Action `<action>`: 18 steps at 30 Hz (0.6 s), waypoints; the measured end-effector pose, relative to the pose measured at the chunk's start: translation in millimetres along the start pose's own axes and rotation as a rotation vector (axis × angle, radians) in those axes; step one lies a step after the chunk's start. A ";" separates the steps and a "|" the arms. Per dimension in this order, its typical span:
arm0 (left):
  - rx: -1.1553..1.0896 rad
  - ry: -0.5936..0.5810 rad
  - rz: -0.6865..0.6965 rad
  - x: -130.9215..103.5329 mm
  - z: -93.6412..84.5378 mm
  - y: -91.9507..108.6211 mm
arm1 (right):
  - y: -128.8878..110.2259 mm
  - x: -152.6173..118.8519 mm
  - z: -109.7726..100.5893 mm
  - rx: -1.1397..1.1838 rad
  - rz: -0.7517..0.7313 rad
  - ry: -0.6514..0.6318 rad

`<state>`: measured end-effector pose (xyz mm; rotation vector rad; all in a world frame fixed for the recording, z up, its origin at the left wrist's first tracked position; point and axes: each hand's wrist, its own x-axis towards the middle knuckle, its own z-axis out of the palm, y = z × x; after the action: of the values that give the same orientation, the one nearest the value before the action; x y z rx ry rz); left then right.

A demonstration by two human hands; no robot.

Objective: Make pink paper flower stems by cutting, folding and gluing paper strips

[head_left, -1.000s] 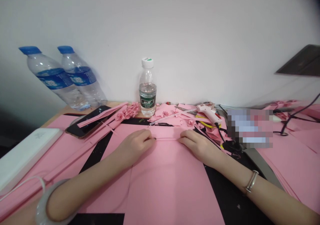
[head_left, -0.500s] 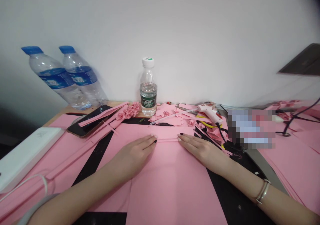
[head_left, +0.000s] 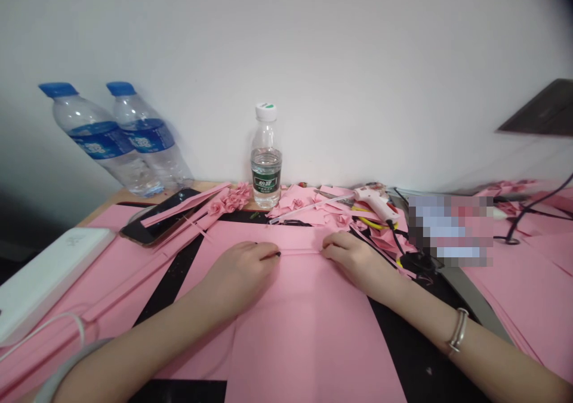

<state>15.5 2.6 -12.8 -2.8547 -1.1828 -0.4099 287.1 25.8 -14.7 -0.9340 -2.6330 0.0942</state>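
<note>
A long sheet of pink paper (head_left: pixel 308 319) lies before me, over other pink sheets. Across its far part runs a narrow rolled or folded ridge (head_left: pixel 301 252). At the ridge's left end, my left hand (head_left: pixel 244 268) has its fingers curled in and the thumb pressed against the paper. My right hand (head_left: pixel 351 260) is bent the same way at the right end, its fingertips tucked under and partly hidden. Both hands rest low on the sheet, with the ridge showing between them.
A water bottle (head_left: pixel 267 164) stands at the back, near a pink glue gun (head_left: pixel 375 203) and paper scraps. Paper flowers (head_left: pixel 230 199) lie by a phone (head_left: pixel 168 221). Two large bottles (head_left: pixel 101 140) lean left; a white power bank (head_left: pixel 54 277) lies nearer. A blurred-out patch covers something right.
My fingers have gone from stretched flat on the paper to curled inward at the ridge. The bracelet on my right wrist has shifted slightly; the sheet looks nearly unmoved.
</note>
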 end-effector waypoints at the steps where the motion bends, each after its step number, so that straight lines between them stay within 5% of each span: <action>1: -0.011 -0.025 0.000 1.8 -1.4 -2.2 | 2.1 2.7 -1.0 0.059 0.017 -0.021; 10: -0.330 -0.115 -0.091 26.5 -8.7 -22.0 | 11.9 19.3 -8.2 0.151 0.197 -0.116; 18: -0.477 -0.095 -0.237 21.4 -5.2 -22.8 | 11.3 17.9 -13.1 0.085 0.073 -0.214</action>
<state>12.9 32.9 -4.2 -3.1565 -1.6485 -0.6508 285.4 45.1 0.9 -1.0433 -2.7620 0.3400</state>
